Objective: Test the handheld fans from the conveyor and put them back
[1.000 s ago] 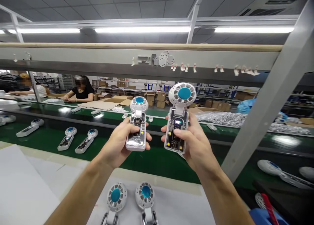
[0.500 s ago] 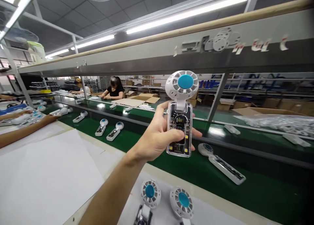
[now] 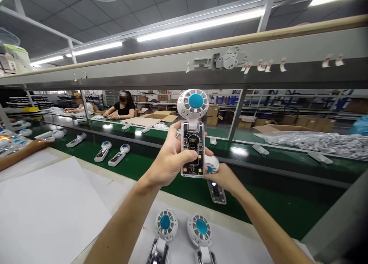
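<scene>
Upright in my left hand is a handheld fan, with a white head, a blue centre and a clear handle showing a circuit board. My left thumb lies on the handle's front, and the fingers wrap behind it. Just to the right, my right hand grips a second handheld fan by its head, over the green conveyor belt. A small light glows on that fan's handle; its head is partly hidden. Below my hands, two more fans rest on the white sheet, their handles cut off by the frame's edge.
Several fans lie along the green belt to the left. At far left, another person's hand reaches toward fans. Clear plastic bags of white parts lie beyond the belt. A shelf beam crosses above; people sit opposite.
My right hand has come into view and taken hold of the fan that lay on the belt at right. My left hand still holds its fan upright; the view has shifted right.
</scene>
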The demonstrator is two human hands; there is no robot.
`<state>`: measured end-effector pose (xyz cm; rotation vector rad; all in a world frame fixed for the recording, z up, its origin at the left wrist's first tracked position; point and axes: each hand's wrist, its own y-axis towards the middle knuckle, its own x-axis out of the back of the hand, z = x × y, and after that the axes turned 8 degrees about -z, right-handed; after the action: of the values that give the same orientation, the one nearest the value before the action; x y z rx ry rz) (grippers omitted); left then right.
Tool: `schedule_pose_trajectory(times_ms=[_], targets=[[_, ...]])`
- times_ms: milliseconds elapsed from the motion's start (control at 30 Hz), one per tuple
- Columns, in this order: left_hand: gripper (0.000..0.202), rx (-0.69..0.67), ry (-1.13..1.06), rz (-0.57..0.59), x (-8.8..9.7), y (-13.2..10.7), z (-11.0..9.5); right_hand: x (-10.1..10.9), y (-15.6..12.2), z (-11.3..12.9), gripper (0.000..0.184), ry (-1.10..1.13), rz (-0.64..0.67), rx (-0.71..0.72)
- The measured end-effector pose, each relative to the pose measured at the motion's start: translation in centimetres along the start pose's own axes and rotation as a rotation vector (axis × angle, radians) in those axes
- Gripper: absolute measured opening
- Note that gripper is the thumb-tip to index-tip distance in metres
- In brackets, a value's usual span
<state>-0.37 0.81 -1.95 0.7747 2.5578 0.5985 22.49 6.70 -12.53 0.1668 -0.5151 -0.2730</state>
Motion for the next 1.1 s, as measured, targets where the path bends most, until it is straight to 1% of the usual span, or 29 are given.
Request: schedule_pose_trajectory(times_ms=[67,133,200,267,333,400,467,500,567,667,733,800,900,967,1033,1100], targets=[[0.058,-0.009,-0.011,0.004,0.0,0.0,0.1,-1.8,0.1,-1.7,0.027,-0.143,0.026,0.025],[0.057,-0.015,-0.019,0.0,0.0,0.0,0.3,-3.3,-0.4,-3.0,0.029,-0.25,0.035,0.082],[0.058,-0.013,-0.02,-0.016,-0.1,0.1,0.4,-4.4,-1.1,-3.6,0.032,-0.346,0.046,0.144],[0.059,0.001,-0.026,-0.045,-0.2,0.1,0.4,-5.0,-1.5,-3.9,0.032,-0.429,0.054,0.195],[0.062,0.021,-0.048,-0.077,-0.3,0.1,0.3,-4.9,-1.3,-4.2,0.036,-0.504,0.023,0.223],[0.069,0.047,-0.067,-0.095,-0.4,0.1,0.1,-4.1,-0.8,-4.8,0.04,-0.59,-0.062,0.196],[0.077,0.06,-0.08,-0.102,-0.5,0.0,0.0,-3.2,-0.1,-5.8,0.042,-0.678,-0.15,0.106],[0.08,0.062,-0.083,-0.108,-0.6,0.1,0.1,-2.7,0.2,-6.4,0.042,-0.71,-0.168,0.05],[0.082,0.064,-0.087,-0.116,-0.7,0.1,0.3,-2.1,0.7,-7.5,0.036,-0.735,-0.133,-0.035],[0.077,0.088,-0.096,-0.098,-0.9,0.2,0.8,-2.0,1.1,-8.3,0.029,-0.691,-0.014,-0.072],[0.073,0.096,-0.099,-0.101,-1.1,0.3,1.2,-2.2,1.3,-8.1,0.029,-0.637,0.032,-0.096],[0.069,0.101,-0.095,-0.12,-1.3,0.3,1.4,-2.4,1.3,-7.7,0.029,-0.555,0.074,-0.159],[0.063,0.112,-0.093,-0.113,-1.5,0.2,1.5,-2.4,1.1,-6.9,0.027,-0.374,0.141,-0.291],[0.059,0.118,-0.106,-0.1,-1.6,0.2,1.6,-1.9,1.0,-6.3,0.026,-0.226,0.169,-0.375],[0.057,0.128,-0.123,-0.099,-1.7,0.2,1.6,-1.1,1.0,-5.5,0.026,-0.056,0.177,-0.422],[0.055,0.139,-0.14,-0.097,-1.8,0.1,1.7,0.0,1.0,-4.3,0.027,0.125,0.16,-0.426]])
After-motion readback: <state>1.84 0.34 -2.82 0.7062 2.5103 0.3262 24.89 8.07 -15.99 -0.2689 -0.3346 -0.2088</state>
